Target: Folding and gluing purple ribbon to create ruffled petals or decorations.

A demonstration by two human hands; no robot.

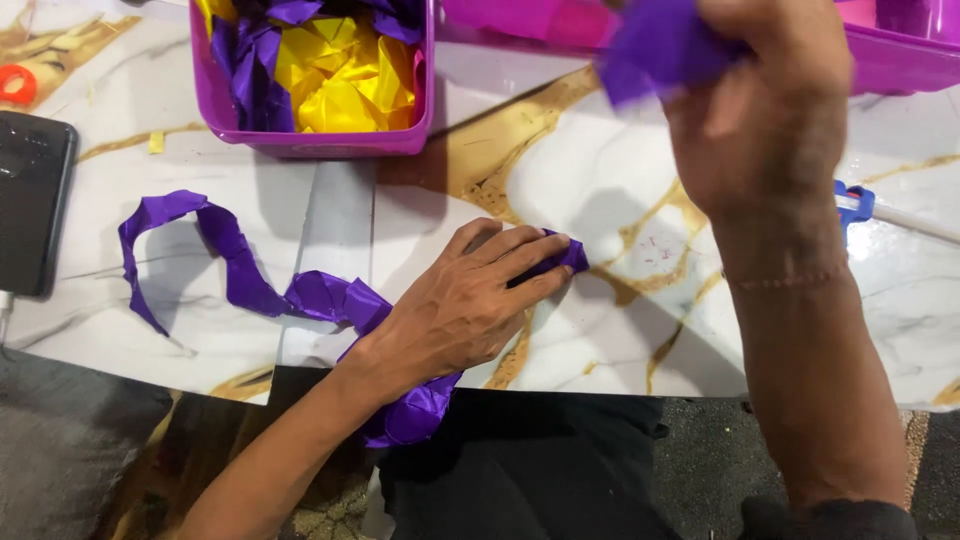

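Head view: your left hand [470,300] lies flat, pinning the purple paper strip [235,270] to the desk [620,330]; at one o'clock, your right hand [770,100] clenches, probably, its crumpled end [655,50].

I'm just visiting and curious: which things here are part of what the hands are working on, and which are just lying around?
In use:
- left hand pressing the purple paper strip on the marble-patterned table
- right hand gripping a crumpled purple paper wad

Lying about:
- purple bin of yellow and purple paper scraps
- black phone
- orange tape roll
- blue-handled tool
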